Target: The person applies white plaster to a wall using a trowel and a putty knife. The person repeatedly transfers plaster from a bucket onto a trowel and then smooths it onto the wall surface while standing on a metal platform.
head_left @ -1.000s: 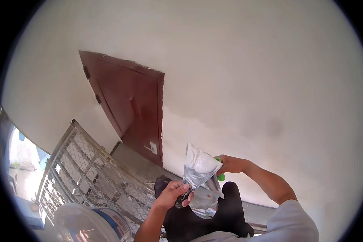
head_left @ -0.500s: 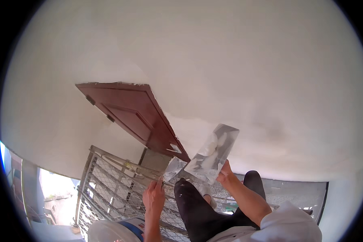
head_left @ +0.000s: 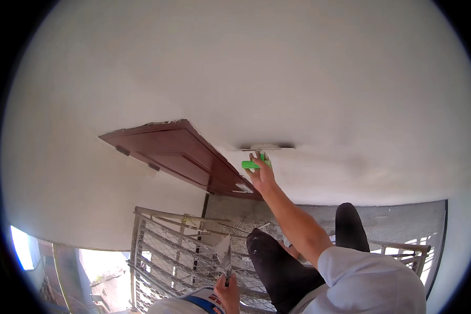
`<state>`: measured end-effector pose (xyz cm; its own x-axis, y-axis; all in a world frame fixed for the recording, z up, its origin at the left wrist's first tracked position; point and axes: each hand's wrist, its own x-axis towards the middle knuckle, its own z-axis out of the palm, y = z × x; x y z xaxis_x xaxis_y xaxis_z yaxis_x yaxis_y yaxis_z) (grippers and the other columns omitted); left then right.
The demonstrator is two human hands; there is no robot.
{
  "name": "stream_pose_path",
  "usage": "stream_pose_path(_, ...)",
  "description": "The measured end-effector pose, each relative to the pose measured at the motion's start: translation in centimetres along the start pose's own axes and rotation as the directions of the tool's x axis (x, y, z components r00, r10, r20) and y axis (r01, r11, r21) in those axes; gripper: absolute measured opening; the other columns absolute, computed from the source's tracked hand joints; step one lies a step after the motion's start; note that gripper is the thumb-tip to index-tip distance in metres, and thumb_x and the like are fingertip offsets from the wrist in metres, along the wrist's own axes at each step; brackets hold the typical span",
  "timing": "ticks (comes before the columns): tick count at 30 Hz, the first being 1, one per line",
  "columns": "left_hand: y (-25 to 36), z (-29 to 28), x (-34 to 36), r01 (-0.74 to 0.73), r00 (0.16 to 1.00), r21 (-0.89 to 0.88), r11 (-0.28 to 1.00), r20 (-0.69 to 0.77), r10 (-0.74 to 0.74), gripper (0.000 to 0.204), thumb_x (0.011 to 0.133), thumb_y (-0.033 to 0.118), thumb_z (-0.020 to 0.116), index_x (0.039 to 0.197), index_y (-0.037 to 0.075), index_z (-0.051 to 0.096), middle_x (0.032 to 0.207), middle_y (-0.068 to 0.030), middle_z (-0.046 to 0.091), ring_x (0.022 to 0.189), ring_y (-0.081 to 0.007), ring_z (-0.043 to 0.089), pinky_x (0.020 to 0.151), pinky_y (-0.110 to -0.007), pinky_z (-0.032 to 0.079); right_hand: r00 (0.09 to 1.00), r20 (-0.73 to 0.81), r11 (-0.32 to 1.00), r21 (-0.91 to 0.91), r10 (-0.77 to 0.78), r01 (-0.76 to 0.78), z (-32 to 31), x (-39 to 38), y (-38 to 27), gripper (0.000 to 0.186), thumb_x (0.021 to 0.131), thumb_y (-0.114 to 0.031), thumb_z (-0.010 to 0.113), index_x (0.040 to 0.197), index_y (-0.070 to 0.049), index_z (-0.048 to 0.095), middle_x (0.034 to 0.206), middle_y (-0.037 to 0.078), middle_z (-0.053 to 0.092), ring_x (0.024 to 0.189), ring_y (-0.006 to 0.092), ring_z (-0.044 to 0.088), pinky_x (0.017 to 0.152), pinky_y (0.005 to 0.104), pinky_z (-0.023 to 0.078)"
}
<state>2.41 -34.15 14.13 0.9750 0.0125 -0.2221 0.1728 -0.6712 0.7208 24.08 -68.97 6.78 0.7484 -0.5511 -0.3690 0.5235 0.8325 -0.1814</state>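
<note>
My right hand (head_left: 262, 175) reaches up, its fingers wrapped round the bright green handle of a plastering trowel (head_left: 251, 164). Seen almost edge-on, the trowel's long thin blade lies against the off-white wall (head_left: 340, 104). Some pale paste shows along the blade's upper side. Low in the view, my left hand (head_left: 227, 294) grips a putty knife (head_left: 224, 253) by its handle, the wide metal blade pointing up, away from the wall. Close beside that hand is a white rounded container with a blue band (head_left: 201, 299), probably a bucket, partly cut off by the lower edge.
Left of the trowel, a reddish-brown door (head_left: 167, 152) has ragged plaster along its frame. Below stands a metal-tube frame with wire mesh (head_left: 162, 251). My dark-trousered knee (head_left: 261, 246) is bent over it. Bright daylight enters at lower left.
The trowel, earlier held low with its paste-covered face showing, has swung up and now meets the wall. My left hand has dropped lower with the putty knife.
</note>
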Motion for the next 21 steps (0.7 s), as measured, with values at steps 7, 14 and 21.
stream_pose_path(7,-3.7,-2.8,0.0,-0.219,0.973,0.128,0.967,-0.041,0.226,0.024,0.089,0.019,0.065,0.102,0.000,0.072,0.067,-0.0112,0.060,0.058,-0.0187,0.049,0.055,-0.037,0.043,0.991,0.131,0.998,0.064,-0.017,0.009,12.1,-4.0,1.0,0.079,0.085,0.011,0.060,0.153,-0.014,0.027,0.152,0.004,0.041,0.143,0.0233,0.043,0.113,0.0599,0.035)
stream_pose_path(14,3.2,-3.6,-3.6,-0.126,0.989,-0.004,0.992,-0.076,0.126,0.021,0.090,0.012,0.061,0.101,-0.002,0.071,0.068,-0.0060,0.060,0.062,-0.0135,0.049,0.056,-0.034,0.043,0.970,0.220,0.995,0.015,-0.104,0.103,25.8,-9.4,-1.7,0.048,0.085,-0.001,0.066,0.128,-0.012,0.049,0.126,0.003,0.055,0.118,0.0180,0.054,0.099,0.0440,0.045)
stream_pose_path(21,3.5,-4.7,-4.1,-0.199,0.979,-0.161,0.967,-0.083,0.188,0.018,0.095,0.014,0.058,0.098,0.001,0.070,0.068,-0.0013,0.058,0.060,-0.0097,0.047,0.052,-0.029,0.039,0.871,0.410,0.962,0.086,-0.270,0.257,41.6,-16.8,-7.0,0.040,0.084,-0.007,0.067,0.121,-0.009,0.053,0.109,0.003,0.056,0.098,0.0144,0.053,0.085,0.0345,0.044)
